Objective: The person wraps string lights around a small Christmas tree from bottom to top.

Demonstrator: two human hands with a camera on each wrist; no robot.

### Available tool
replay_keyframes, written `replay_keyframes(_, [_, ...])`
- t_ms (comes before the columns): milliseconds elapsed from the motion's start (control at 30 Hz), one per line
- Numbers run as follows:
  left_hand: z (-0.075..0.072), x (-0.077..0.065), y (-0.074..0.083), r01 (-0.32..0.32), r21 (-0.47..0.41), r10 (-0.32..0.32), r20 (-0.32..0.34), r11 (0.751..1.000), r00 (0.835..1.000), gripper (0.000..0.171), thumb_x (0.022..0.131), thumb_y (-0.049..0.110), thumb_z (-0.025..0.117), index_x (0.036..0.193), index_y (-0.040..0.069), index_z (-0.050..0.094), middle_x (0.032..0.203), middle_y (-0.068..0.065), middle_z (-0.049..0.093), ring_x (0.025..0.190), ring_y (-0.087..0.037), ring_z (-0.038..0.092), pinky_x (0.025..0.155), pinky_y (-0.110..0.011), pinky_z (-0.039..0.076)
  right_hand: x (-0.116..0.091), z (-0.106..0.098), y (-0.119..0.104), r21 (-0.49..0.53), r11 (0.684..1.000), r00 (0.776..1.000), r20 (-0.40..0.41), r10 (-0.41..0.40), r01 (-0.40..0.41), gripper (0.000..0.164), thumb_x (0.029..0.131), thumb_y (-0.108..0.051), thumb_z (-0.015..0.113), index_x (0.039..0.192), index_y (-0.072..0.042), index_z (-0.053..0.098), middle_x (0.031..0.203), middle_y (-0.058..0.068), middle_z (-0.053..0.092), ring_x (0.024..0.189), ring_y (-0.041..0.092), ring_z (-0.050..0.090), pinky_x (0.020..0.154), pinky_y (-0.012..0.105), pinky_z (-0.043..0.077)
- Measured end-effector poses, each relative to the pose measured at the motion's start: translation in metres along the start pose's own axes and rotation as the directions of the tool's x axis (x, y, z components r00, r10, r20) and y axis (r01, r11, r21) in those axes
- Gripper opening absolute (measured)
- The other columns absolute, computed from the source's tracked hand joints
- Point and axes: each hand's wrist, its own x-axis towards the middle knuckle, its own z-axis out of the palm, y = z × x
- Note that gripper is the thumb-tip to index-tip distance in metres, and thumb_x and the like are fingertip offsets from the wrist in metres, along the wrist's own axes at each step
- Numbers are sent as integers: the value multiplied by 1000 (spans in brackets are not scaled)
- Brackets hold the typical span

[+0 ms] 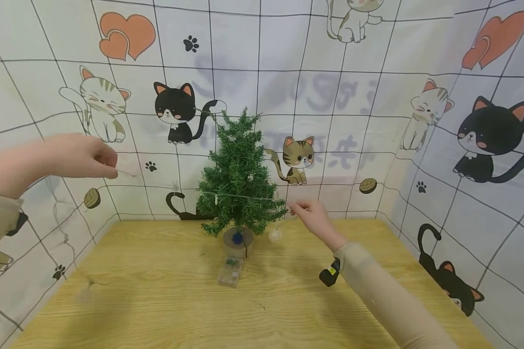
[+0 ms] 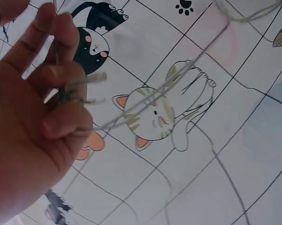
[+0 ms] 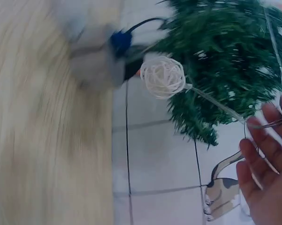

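Note:
A small green artificial Christmas tree (image 1: 240, 169) stands upright in a round pale base (image 1: 250, 245). A thin string-light wire (image 1: 255, 198) stretches across the front of its lower branches. At the upper left, my left hand (image 1: 80, 155) pinches part of this wire; in the left wrist view, doubled strands (image 2: 178, 70) run out from between thumb and fingers. My right hand (image 1: 312, 218) pinches the wire beside the tree's lower right branches. A white woven ball light (image 3: 162, 77) dangles from the wire close to those right fingers.
A clear battery box (image 1: 229, 274) lies on the wooden table (image 1: 166, 300) in front of the base. More wire (image 1: 63, 235) hangs loosely at the left, below the left hand. Behind the table hangs a white cat-print cloth (image 1: 284, 92), which also covers the sides.

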Motion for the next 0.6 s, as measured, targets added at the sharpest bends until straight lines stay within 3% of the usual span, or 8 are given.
replay_keyframes(67, [-8,-1,11,56,127,-46,-76,990,996,19,91,30,60,77,18,57,67,3,49,61,-17,43,54,-35,32,2,0,0,185,983,1000,-3,22,-21,35,101,-31,53,92,-2,70,99,16,68,83,24,57,81,42,47])
replay_keyframes(167, [-20,-1,26,119,242,-74,-191,963,979,22,91,32,55,75,18,55,65,3,50,59,-19,45,51,-37,33,4,1,0,419,907,999,21,36,-41,34,102,-21,52,106,11,64,103,19,67,97,27,63,97,41,45])
replay_keyframes(267, [-28,-1,39,158,294,-57,-326,943,944,27,91,29,52,67,17,48,59,1,44,54,-20,41,45,-39,31,4,0,-3,557,829,999,31,36,-47,30,101,-12,53,118,13,56,92,15,66,85,23,67,92,35,49])
replay_keyframes(333, [-32,1,47,171,323,-22,-416,931,909,28,88,23,50,62,15,43,58,-1,40,51,-20,37,42,-38,30,2,-1,-6,578,816,1000,19,11,-20,29,100,-5,51,125,10,52,88,10,63,74,19,66,84,34,53])
replay_keyframes(400, [-34,2,52,186,361,19,-494,914,869,29,86,19,48,59,13,39,57,-2,37,50,-21,33,40,-37,28,-1,-1,-10,548,836,999,-5,-43,38,28,100,0,48,127,6,51,90,10,60,67,19,64,74,34,55])
replay_keyframes(500, [-36,6,59,200,415,99,-596,887,797,30,83,14,48,57,11,34,56,-3,34,50,-22,31,39,-35,25,-7,-2,-22,388,908,987,-36,-157,159,20,99,4,45,114,7,59,98,14,58,68,26,63,70,37,55])
replay_keyframes(567, [-37,9,61,201,449,174,-663,871,728,31,82,12,48,57,10,30,54,-3,32,49,-22,29,39,-33,23,-8,-2,-25,266,933,970,-62,-235,243,22,99,4,44,101,6,65,99,15,59,73,28,63,71,38,54])
replay_keyframes(600, [-37,12,61,198,463,216,-696,864,685,31,82,11,47,57,10,29,54,-4,31,49,-23,29,39,-33,22,-9,-2,-27,210,940,963,-71,-258,268,24,99,4,44,98,4,68,100,15,60,77,27,63,72,37,54])
